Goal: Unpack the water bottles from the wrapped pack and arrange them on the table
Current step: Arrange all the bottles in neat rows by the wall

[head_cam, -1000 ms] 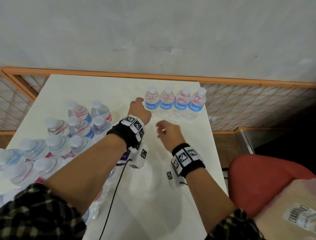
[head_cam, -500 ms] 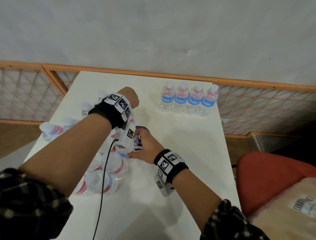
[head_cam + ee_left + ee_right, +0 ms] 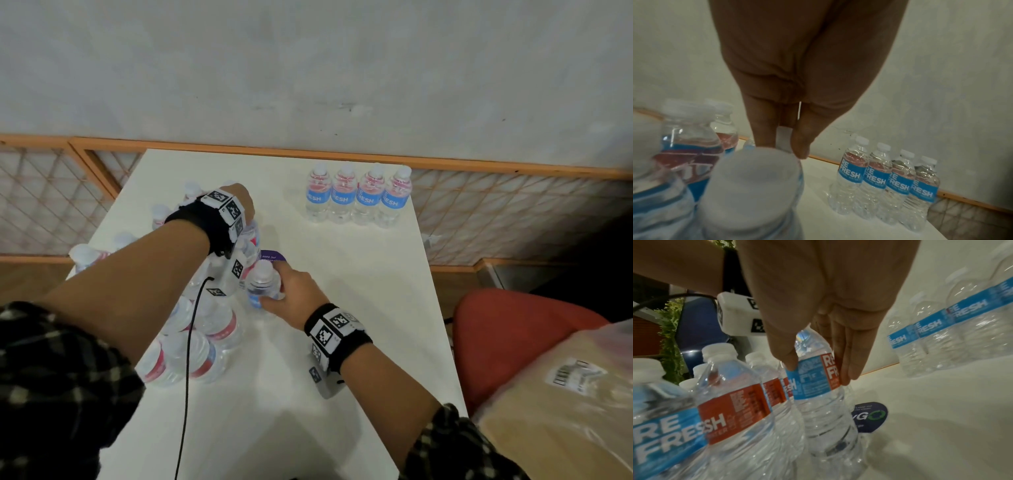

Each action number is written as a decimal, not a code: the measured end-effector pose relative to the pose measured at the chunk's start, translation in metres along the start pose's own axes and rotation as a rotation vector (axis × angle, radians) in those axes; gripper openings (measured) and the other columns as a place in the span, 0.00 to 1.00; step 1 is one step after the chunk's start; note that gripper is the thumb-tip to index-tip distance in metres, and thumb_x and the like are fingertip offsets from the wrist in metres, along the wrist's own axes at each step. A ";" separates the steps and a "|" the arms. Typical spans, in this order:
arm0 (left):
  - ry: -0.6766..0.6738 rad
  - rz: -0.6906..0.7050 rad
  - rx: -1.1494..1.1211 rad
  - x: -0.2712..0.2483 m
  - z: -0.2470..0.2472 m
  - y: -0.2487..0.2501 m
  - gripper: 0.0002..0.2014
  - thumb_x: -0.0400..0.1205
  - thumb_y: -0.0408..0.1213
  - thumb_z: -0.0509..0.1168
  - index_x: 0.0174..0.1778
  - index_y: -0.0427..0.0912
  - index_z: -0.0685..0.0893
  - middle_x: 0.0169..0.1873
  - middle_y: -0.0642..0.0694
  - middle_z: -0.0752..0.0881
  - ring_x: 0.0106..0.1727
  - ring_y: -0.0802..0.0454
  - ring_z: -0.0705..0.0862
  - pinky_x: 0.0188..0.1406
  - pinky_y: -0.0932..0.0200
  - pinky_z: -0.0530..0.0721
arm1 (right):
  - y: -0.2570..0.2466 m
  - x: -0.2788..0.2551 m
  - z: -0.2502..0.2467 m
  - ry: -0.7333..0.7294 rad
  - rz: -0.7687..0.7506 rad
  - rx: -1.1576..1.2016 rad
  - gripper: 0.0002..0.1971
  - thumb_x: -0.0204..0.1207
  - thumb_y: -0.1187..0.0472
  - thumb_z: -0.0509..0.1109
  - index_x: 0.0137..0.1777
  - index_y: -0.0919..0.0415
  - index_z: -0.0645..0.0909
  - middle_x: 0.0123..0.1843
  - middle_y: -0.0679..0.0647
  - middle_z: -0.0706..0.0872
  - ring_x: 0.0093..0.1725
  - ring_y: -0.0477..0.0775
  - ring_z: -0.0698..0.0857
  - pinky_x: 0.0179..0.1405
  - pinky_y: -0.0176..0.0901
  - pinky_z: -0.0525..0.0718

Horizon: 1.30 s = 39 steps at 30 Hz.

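A cluster of clear water bottles (image 3: 191,329) with blue and red labels stands at the table's left. My left hand (image 3: 245,212) reaches down onto its far side, where finger and thumb (image 3: 785,139) pinch the white cap of one bottle (image 3: 784,133). My right hand (image 3: 274,294) grips another bottle (image 3: 262,281) at the cluster's right edge, thumb and fingers (image 3: 818,371) around its label (image 3: 813,386). That bottle stands upright on the table. Several unpacked bottles (image 3: 356,198) stand in a tight row at the back right, also in the left wrist view (image 3: 885,183).
The white table (image 3: 342,342) has a purple sticker (image 3: 274,256) beside the held bottle. A black cable (image 3: 187,377) hangs from my left wrist over the cluster. A red chair (image 3: 507,329) with a plastic-wrapped cardboard box (image 3: 565,411) stands to the right. An orange-framed lattice (image 3: 513,212) runs behind.
Both hands have left the row at the back and come to the cluster on the left. The left hand now pinches a cap and the right hand has closed round a bottle.
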<state>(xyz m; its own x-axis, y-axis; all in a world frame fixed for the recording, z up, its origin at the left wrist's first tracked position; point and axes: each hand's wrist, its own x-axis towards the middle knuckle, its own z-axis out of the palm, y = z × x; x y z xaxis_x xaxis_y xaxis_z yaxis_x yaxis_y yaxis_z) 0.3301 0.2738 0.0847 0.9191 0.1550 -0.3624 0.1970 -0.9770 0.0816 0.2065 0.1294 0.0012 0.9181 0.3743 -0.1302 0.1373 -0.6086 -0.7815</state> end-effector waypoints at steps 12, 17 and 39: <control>-0.108 0.336 -0.192 -0.040 0.007 0.048 0.15 0.79 0.30 0.67 0.62 0.37 0.86 0.59 0.40 0.87 0.58 0.43 0.86 0.54 0.59 0.80 | 0.059 -0.037 -0.069 0.326 0.277 0.025 0.30 0.70 0.56 0.76 0.70 0.61 0.71 0.59 0.62 0.86 0.58 0.62 0.85 0.58 0.49 0.83; -0.117 0.528 -0.183 -0.052 0.021 0.077 0.16 0.79 0.27 0.63 0.60 0.41 0.87 0.61 0.43 0.85 0.61 0.47 0.82 0.52 0.64 0.74 | 0.075 -0.048 -0.088 0.464 0.359 0.016 0.25 0.72 0.58 0.73 0.68 0.62 0.72 0.58 0.64 0.86 0.57 0.65 0.84 0.55 0.47 0.81; -0.058 0.413 -0.652 -0.049 0.092 0.089 0.32 0.79 0.39 0.69 0.78 0.45 0.65 0.73 0.43 0.76 0.70 0.41 0.78 0.68 0.53 0.74 | 0.114 -0.044 -0.093 0.527 0.368 0.189 0.37 0.79 0.64 0.67 0.83 0.56 0.50 0.80 0.59 0.66 0.78 0.60 0.69 0.78 0.54 0.67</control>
<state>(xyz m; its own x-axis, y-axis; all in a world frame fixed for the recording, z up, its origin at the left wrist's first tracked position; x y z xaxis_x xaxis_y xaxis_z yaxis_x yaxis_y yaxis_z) 0.2715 0.1656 0.0242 0.9458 -0.2288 -0.2305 0.0199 -0.6675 0.7443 0.2160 -0.0214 -0.0258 0.9580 -0.2553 -0.1302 -0.2425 -0.4800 -0.8431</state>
